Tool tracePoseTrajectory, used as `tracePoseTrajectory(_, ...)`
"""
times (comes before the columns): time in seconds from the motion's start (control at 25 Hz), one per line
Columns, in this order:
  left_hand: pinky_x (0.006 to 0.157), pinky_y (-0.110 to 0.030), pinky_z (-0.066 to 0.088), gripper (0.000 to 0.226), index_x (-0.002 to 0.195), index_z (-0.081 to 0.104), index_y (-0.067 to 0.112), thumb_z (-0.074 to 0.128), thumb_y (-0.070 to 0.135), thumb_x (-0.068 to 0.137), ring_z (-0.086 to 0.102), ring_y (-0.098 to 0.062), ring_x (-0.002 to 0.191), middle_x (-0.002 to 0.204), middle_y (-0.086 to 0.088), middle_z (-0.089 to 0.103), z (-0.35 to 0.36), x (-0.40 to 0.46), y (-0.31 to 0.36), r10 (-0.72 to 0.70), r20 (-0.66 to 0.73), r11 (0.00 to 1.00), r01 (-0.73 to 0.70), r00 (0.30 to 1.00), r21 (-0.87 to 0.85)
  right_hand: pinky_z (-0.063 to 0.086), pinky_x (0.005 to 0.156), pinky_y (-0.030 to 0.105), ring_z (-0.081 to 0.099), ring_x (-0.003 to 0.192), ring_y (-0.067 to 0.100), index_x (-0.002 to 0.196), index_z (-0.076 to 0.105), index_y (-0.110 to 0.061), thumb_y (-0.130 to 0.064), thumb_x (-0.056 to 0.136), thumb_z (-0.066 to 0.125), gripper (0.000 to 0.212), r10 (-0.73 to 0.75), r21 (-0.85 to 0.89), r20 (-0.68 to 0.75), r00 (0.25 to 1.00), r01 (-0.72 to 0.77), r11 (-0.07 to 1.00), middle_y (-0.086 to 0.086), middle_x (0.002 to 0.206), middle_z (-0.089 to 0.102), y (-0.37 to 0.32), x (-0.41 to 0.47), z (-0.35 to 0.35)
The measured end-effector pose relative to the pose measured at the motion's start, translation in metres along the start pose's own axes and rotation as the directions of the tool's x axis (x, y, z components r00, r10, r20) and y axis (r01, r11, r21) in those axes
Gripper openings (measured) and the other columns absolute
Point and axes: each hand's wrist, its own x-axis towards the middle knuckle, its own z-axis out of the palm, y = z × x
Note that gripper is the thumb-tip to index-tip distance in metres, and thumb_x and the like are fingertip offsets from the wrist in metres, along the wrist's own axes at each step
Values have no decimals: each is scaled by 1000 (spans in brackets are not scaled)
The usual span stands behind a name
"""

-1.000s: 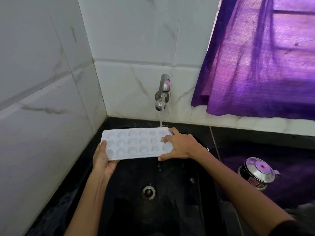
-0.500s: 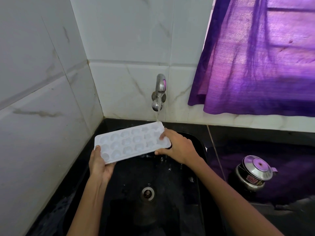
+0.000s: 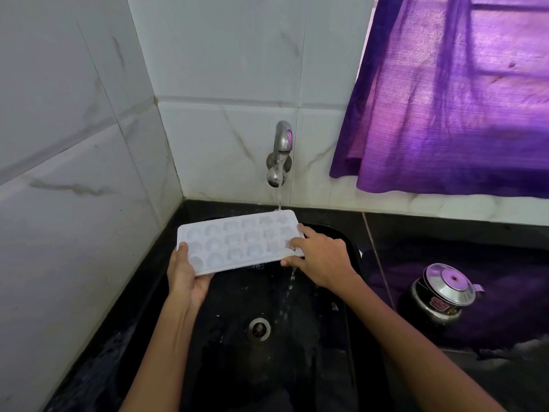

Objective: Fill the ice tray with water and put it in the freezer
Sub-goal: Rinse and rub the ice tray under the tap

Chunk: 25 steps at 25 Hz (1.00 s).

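- Fingers of the left hand (image 3: 186, 276) curl under the near left corner of the ice tray (image 3: 237, 243), with the thumb laid over its top edge; that hand grips the tray
- Fingers (image 3: 307, 233) of the right hand (image 3: 319, 257) lie fairly straight and spread across the tray's right end, thumb at the near edge; whether any finger hooks beneath the tray I cannot tell
- White and dimpled with rows of round cells, the ice tray is held above the black sink (image 3: 350, 251), close to the back wall; its far right corner sits higher than the near left one, so it is tilted
- Water runs from the steel tap (image 3: 280, 153) on the tiled wall and lands on the tray's far right corner; a thin stream spills off the near right edge, just beside the right thumb, down into the basin
- Below the tray the round drain (image 3: 259, 328) shows in the wet sink bottom
- On the dark counter to the right stands a small steel pot (image 3: 442, 295) with a lid, well apart from the tray; a purple curtain (image 3: 460, 99) hangs above it
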Motion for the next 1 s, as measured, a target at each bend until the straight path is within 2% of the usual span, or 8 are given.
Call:
tracePoseTrajectory(0.36,71,-44,53,22,118,51,18,41,26,99,63,-24,89,97,-5,65,9,-5,-2,-21,20,1000,21,1000,0,36,103,44,45,128,20,131,52,-34,-62,88,45,52,18,18,-36,999,-18,1000,-5,153,30,7,-13,-3)
tracePoseTrajectory(0.48,75,-47,54,26,122,52,18,43,26,99,64,-26,93,102,-6,65,9,-4,-5,-8,17,999,7,1000,34,38,95,38,47,124,17,121,58,-33,-65,81,53,52,13,32,6,1000,-13,999,-6,145,40,11,-17,-3)
tracePoseTrajectory(0.56,77,-48,54,28,124,52,17,43,26,99,64,-27,95,108,-8,64,7,-4,-9,-1,18,998,0,1000,62,38,83,34,52,114,14,107,56,-33,-72,66,64,57,70,183,46,997,-77,980,-9,130,52,20,-16,-11)
tracePoseTrajectory(0.64,75,-46,54,28,124,51,17,42,26,99,64,-27,94,110,-9,64,7,-6,-15,-1,25,997,-1,1000,78,39,81,34,53,111,16,112,49,-33,-77,59,64,70,108,341,87,990,-131,931,-7,127,53,25,-7,-17)
tracePoseTrajectory(0.76,75,-45,54,24,119,52,19,41,27,99,64,-26,94,110,-9,64,14,-9,-21,-12,41,998,9,999,69,37,104,42,43,130,27,126,43,-41,-77,69,56,69,68,450,172,983,-140,882,4,154,20,19,11,-15)
tracePoseTrajectory(0.84,78,-47,54,22,117,52,20,41,27,99,64,-27,95,111,-9,64,18,-9,-23,-12,42,998,9,999,70,31,110,46,33,137,34,130,42,-45,-77,72,52,68,66,411,242,968,-164,897,5,159,-5,11,22,-14)
tracePoseTrajectory(0.92,79,-47,53,25,120,52,19,41,26,99,64,-27,95,113,-10,64,21,-8,-23,-4,43,998,2,999,67,25,113,50,21,142,38,138,38,-42,-79,74,46,75,98,328,296,950,-197,924,7,159,-13,4,32,-15)
tracePoseTrajectory(1.0,79,-47,53,28,124,51,18,42,26,99,64,-27,95,115,-10,63,23,-6,-22,-3,46,999,1,999,54,22,112,52,14,143,40,142,36,-37,-81,74,41,80,131,287,298,945,-219,933,7,160,-8,-3,40,-17)
